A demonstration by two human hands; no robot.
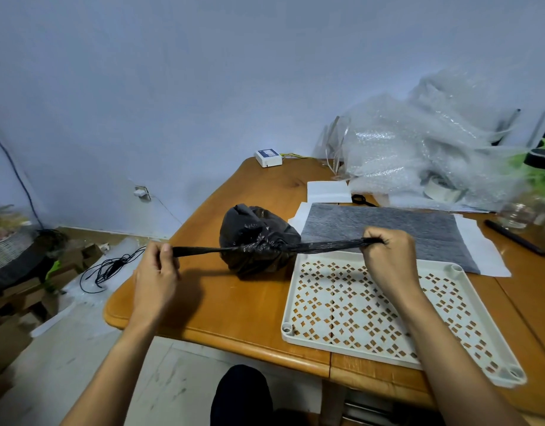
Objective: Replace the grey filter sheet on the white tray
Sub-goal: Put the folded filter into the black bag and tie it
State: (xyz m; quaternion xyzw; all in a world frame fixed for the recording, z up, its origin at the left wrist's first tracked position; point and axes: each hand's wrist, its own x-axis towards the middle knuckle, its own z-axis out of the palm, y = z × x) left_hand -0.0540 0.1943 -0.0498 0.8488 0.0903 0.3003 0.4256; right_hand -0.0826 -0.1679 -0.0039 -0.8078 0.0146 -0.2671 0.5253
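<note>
A white tray (342, 309) with diamond-shaped holes lies bare on the wooden table (234, 305) at the front right. Behind it a grey filter sheet (385, 224) lies flat on white paper. Left of the tray sits a full black plastic bag (255, 238) with a knot at its top. My left hand (155, 272) grips one stretched bag handle out to the left. My right hand (388, 256) grips the other handle, pulled to the right above the tray's far edge. Both handles are drawn taut.
A heap of bubble wrap (418, 149) fills the back right of the table. A white folded sheet (328, 192), a small white box (268, 157), a black pen (515, 238) and a glass jar (517, 215) lie around. A black cable (108, 269) and cardboard lie on the floor at left.
</note>
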